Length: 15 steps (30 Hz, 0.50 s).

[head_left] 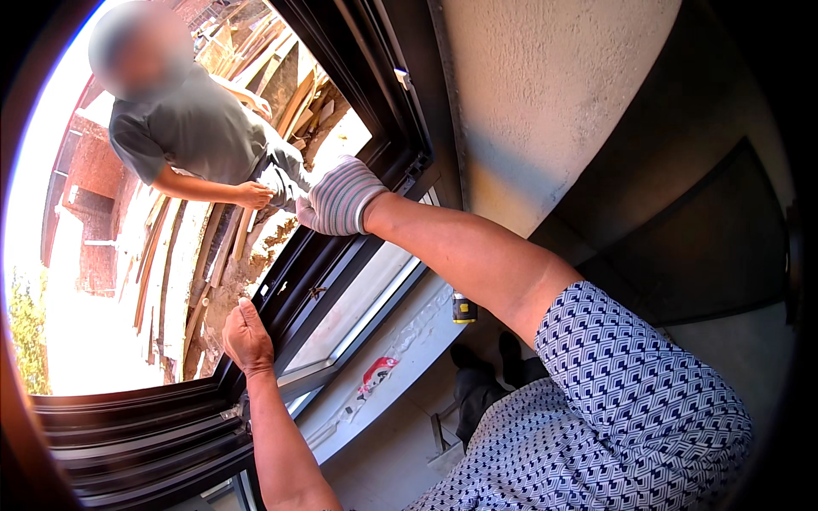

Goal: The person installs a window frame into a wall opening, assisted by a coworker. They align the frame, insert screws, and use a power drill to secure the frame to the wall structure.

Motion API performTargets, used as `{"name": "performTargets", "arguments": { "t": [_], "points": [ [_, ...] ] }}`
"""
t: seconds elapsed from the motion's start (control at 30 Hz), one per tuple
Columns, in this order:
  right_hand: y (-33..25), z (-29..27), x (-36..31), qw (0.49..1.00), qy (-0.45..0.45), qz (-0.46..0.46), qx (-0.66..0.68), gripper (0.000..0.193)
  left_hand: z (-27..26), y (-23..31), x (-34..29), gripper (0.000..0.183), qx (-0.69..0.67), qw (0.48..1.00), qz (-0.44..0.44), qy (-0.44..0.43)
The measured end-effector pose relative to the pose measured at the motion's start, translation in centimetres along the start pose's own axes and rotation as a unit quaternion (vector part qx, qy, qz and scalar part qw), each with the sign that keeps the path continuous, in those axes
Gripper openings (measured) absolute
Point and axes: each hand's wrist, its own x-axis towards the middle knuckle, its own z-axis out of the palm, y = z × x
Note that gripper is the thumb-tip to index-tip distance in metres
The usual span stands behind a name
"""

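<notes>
Daylight fills the left of the view, where we look out through an open window onto bare ground strewn with planks (162, 255) and a red brick wall (94, 170). Outside stands another person (200, 128) in a grey shirt, one hand (254, 195) held low in front of the body, close to our gloved hand.

Lower down, our left hand (247, 339) is bare and rests on the edge of the dark frame (290, 298), fingers together and curled over its outer lip, thumb lying alongside. The frame runs up slantwise from the bottom left to the top middle, with stacked dark rails (136, 443) beneath our left forearm.

Further right, our right hand (339, 198) wears a striped glove and sits at the frame's upper stretch, near the opening's corner. Its fingers are bent down onto the frame's edge; whether they clamp it or only press on it we cannot tell. The pane (358, 298) of the sash lies just below our right forearm.

On the pale sill (409, 341) lie a small red object (377, 371) and, further right, a small dark can with a yellow band (463, 307), close under our right arm. Beyond it rises a rough plastered wall (545, 94). Our patterned blue-and-white sleeve (630, 375) fills the lower right.
</notes>
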Motion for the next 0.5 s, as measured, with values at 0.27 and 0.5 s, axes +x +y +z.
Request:
{"name": "performTargets", "arguments": {
  "t": [0.27, 0.5],
  "points": [
    [-0.2, -0.4, -0.2, 1.0, -0.006, -0.001, -0.003, 0.059, 0.0, -0.1, -0.2, 0.05, 0.012, 1.0, -0.003, 0.004],
    [0.3, 0.9, 0.1, 0.999, 0.031, -0.019, -0.004, 0.045, 0.2, 0.1, -0.3, 0.049, 0.021, 0.999, 0.015, 0.019]
  ]
}}
